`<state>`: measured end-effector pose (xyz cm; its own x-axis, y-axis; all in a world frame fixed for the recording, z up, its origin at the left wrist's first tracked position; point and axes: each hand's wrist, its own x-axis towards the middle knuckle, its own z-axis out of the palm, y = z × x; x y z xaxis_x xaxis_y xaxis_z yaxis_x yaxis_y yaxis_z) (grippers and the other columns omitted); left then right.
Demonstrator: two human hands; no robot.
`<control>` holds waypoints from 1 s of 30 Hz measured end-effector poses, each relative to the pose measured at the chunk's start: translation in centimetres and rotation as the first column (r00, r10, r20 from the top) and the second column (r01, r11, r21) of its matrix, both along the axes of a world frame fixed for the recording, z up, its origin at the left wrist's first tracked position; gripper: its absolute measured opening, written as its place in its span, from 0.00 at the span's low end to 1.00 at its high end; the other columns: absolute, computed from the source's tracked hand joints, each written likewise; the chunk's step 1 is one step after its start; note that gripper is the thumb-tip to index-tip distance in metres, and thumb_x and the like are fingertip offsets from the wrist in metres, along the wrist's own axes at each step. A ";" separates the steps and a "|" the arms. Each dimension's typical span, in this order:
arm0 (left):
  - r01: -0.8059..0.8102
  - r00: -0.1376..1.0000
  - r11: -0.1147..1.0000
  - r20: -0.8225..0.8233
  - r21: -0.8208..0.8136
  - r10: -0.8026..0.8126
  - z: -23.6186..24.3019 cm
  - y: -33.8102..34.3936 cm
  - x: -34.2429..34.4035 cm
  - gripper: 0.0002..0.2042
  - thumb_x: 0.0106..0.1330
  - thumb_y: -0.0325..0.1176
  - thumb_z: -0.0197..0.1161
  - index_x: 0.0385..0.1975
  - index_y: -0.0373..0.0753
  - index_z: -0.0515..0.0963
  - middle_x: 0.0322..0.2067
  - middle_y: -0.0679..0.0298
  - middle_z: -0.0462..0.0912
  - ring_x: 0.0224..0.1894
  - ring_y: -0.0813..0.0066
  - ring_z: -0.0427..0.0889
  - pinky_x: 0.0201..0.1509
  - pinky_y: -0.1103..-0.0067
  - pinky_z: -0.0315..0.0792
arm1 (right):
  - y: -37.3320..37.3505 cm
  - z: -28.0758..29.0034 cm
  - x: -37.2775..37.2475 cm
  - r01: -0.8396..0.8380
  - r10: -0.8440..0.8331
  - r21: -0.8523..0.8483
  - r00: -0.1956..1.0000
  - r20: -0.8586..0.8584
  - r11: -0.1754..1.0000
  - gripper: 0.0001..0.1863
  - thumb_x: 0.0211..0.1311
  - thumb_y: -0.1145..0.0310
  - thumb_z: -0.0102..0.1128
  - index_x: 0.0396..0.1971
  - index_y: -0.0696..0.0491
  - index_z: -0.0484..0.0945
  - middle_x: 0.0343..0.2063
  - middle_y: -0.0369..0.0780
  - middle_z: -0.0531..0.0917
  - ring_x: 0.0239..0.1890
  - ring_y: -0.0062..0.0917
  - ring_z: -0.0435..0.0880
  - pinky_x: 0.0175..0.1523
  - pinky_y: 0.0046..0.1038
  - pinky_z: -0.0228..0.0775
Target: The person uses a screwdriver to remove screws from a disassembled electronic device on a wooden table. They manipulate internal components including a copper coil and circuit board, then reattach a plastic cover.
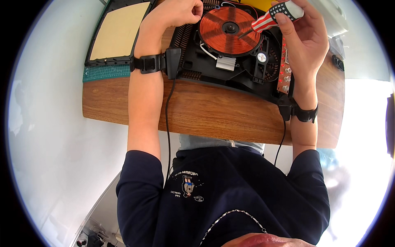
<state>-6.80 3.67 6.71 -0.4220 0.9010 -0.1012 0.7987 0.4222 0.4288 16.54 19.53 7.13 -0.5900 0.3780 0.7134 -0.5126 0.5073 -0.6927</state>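
Observation:
An opened induction cooktop lies on the table, its black housing exposing a round copper coil. My right hand grips a screwdriver by its red, white and star-patterned handle. The metal shaft slants down to the left, its tip over the coil near the hub. At the coil's upper left, my left hand is closed, thumb and fingers pressed together; whatever they may hold is hidden. Below the coil sits a silver heat sink. A circuit board with red lights runs along the housing's right side.
A black-framed panel with a cream face rests on a green cutting mat at the left. Black cables hang from bands on both my wrists over the wooden table's near edge. A small black object lies at the right.

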 end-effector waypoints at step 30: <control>0.090 0.990 0.989 -0.116 0.113 -0.077 -1.9 -0.1 -1.5 0.08 0.55 0.30 0.67 0.30 0.32 0.86 0.25 0.48 0.87 0.27 0.56 0.86 0.36 0.68 0.80 | -1.4 1.5 0.4 0.150 -0.151 -0.013 0.985 -0.088 0.989 0.20 0.67 0.84 0.64 0.58 0.66 0.75 0.51 0.57 0.84 0.52 0.37 0.88 0.57 0.29 0.83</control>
<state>-8.28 3.59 4.81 -0.3472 0.9364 0.0511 0.8743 0.3035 0.3787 16.90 18.16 8.59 -0.4608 0.4623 0.7576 -0.4900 0.5792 -0.6515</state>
